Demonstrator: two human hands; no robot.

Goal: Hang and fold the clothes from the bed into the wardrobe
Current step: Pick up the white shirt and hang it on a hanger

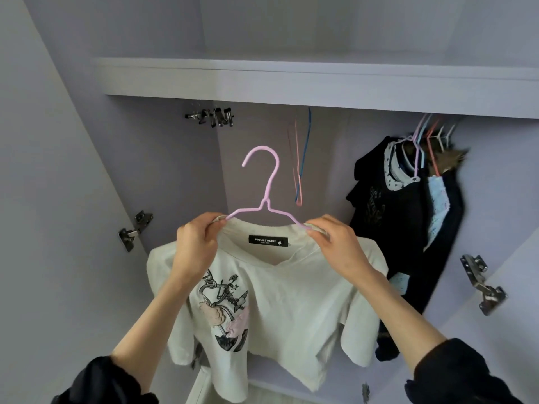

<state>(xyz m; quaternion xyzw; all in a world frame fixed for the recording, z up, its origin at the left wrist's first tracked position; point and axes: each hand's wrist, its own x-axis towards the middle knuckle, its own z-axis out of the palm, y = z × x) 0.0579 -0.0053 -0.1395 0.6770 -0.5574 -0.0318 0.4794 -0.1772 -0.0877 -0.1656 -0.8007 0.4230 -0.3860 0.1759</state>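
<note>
Presently the wardrobe [163,176] stands open, its shelf [291,80] overhead. Dark clothes [408,228] hang at its right. A white shirt [291,310] hangs on a pink hanger [267,196], held up before the opening. The left hand [195,249] pinches the collar's left end; the right hand [341,246] pinches its right end.

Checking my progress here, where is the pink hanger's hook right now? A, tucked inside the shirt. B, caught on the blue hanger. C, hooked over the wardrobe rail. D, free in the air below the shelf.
D: the pink hanger is held up by the left hand and right hand at the shirt collar, its hook touching nothing below the shelf.
</note>
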